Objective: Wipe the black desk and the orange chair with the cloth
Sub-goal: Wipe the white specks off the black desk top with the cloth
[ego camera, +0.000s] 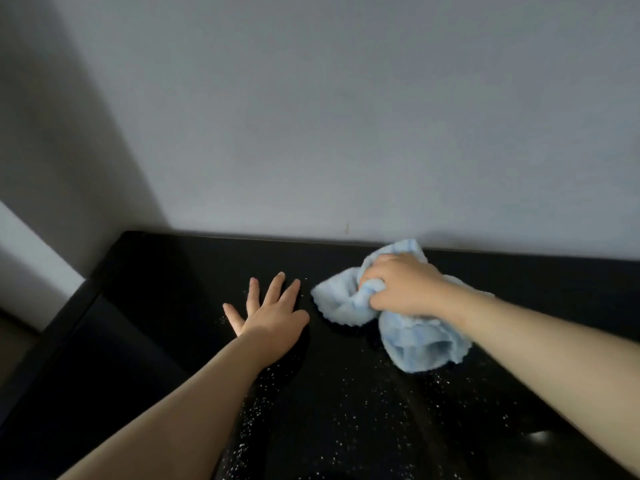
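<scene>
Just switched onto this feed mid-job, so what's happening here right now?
A person is wiping the black desk. The right hand grips a bunched light blue cloth near the desk's back edge by the wall. The left hand rests flat on the desk, fingers spread. White specks dot the nearer part of the desk. The orange chair is not in view.

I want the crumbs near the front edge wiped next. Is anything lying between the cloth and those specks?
Nothing visible does. The cloth, gripped by the right hand, lies on the black desk, and the white specks start just in front of it. The left hand rests flat off to the side.
</scene>
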